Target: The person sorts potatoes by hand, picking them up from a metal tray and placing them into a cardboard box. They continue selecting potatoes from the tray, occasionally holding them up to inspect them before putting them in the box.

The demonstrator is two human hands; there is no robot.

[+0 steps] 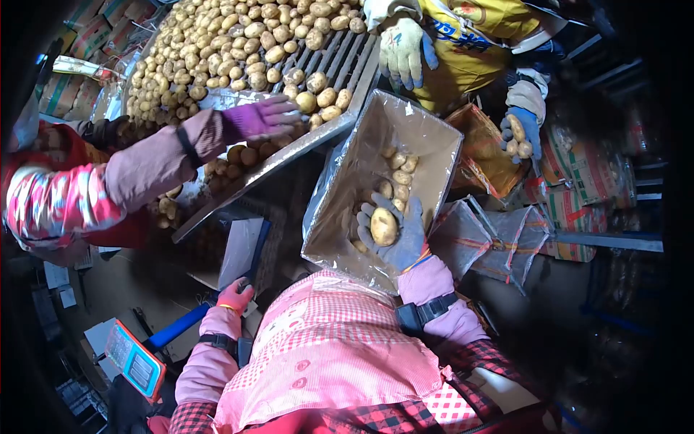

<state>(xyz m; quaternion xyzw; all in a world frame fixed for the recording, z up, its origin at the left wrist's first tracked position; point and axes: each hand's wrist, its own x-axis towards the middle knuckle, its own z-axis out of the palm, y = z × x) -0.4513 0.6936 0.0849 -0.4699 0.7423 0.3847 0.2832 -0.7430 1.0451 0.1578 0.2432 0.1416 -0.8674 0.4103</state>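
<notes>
A large potato (384, 226) rests in my right hand (405, 239), which wears a grey glove, its fingers curved around the sides. This hand is inside a carton (336, 210) lined with clear plastic, above several potatoes (402, 176) lying along its bottom. My left hand (236, 295), in a pinkish-red glove, is low at my left side near a blue-edged white panel (242, 249). Its fingers look curled in, and whatever they may hold is hidden.
Potatoes (217, 50) heap on a slatted sorting table (347, 61). A co-worker's purple-gloved hand (264, 117) reaches over it from the left. Another co-worker's blue-gloved hand (531, 134) holds potatoes above an orange-lined crate (481, 145). A scale display (136, 362) stands lower left.
</notes>
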